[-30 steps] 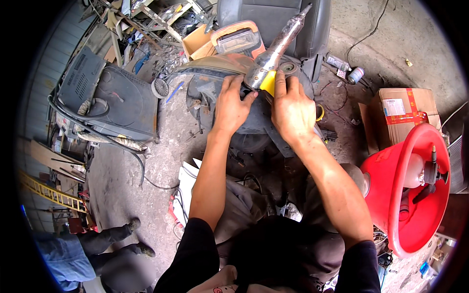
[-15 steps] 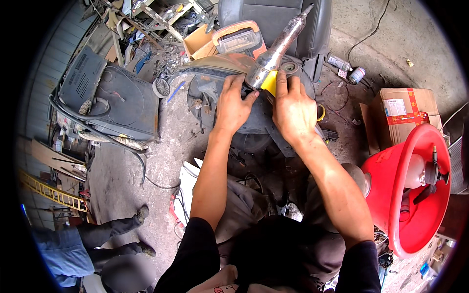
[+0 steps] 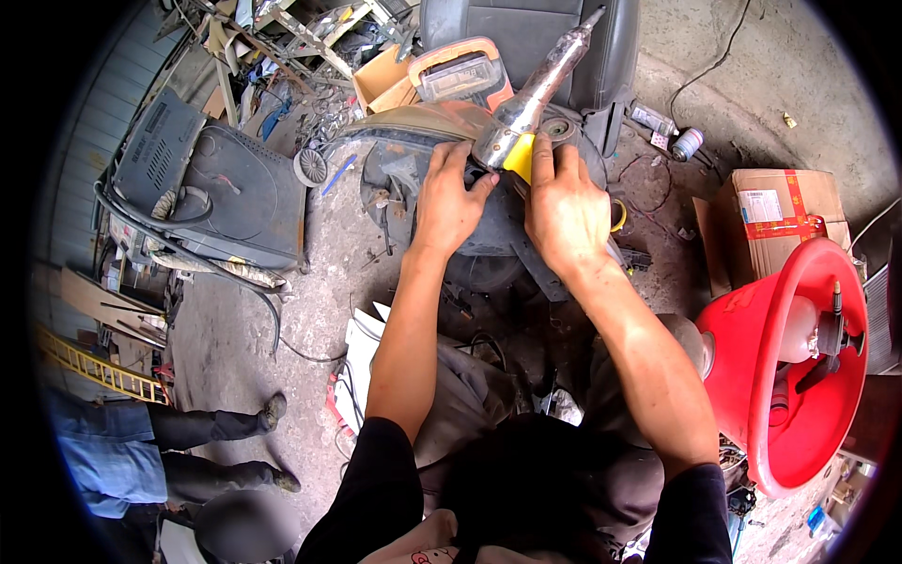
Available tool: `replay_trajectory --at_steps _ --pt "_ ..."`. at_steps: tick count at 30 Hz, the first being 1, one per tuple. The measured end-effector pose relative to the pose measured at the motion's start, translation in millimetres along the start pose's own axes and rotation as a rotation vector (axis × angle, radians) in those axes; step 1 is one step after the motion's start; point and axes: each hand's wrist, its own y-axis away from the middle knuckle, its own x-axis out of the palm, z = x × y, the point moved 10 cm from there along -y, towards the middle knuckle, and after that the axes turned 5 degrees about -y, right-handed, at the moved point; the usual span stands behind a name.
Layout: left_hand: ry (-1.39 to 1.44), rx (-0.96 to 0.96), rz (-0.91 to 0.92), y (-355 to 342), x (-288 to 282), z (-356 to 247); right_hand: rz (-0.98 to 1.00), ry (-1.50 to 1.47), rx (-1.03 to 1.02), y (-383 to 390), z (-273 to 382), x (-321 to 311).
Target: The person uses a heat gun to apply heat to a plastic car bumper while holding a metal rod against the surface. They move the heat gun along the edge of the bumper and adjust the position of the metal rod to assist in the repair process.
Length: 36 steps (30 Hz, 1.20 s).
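My left hand [image 3: 449, 211] rests with bent fingers on the edge of a dark car headlight housing [image 3: 399, 179], its thumb pointing to the right. What its fingertips grip is hidden. My right hand [image 3: 568, 207] is closed beside a flat yellow piece [image 3: 519, 158], its index finger lying along that piece. Just beyond both hands, a silver tapered metal tube [image 3: 536, 99] with a narrow nozzle slants up to the right, its wide end close to my fingertips. A brownish clear lens [image 3: 423, 120] covers the far side of the housing.
An orange-and-grey case [image 3: 460, 75] and a black car seat [image 3: 526, 28] stand behind the housing. A red tub [image 3: 738, 348] holding a spray bottle and a cardboard box [image 3: 785, 211] are on the right. To the left are a grey machine [image 3: 249, 193] and a person's legs [image 3: 216, 428].
My hands stay almost where they were, with the right one shifted only slightly. On the left, the other person's legs and body have moved a little.
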Motion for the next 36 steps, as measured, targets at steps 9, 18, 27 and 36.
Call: replay_trajectory --at_steps 9,18,27,36 --pt "-0.002 0.004 -0.009 0.1 -0.4 0.3 -0.012 0.016 0.0 0.2 0.5 -1.0" --pt "0.006 0.005 -0.003 -0.2 0.3 1.8 -0.005 0.013 0.004 0.4 0.7 -1.1" --pt "0.0 -0.001 -0.001 -0.6 0.5 1.3 0.018 -0.001 0.009 -0.1 0.3 -0.9" --pt "-0.001 0.001 -0.003 -0.5 0.5 0.0 0.029 -0.02 0.014 -0.1 0.1 -2.3"
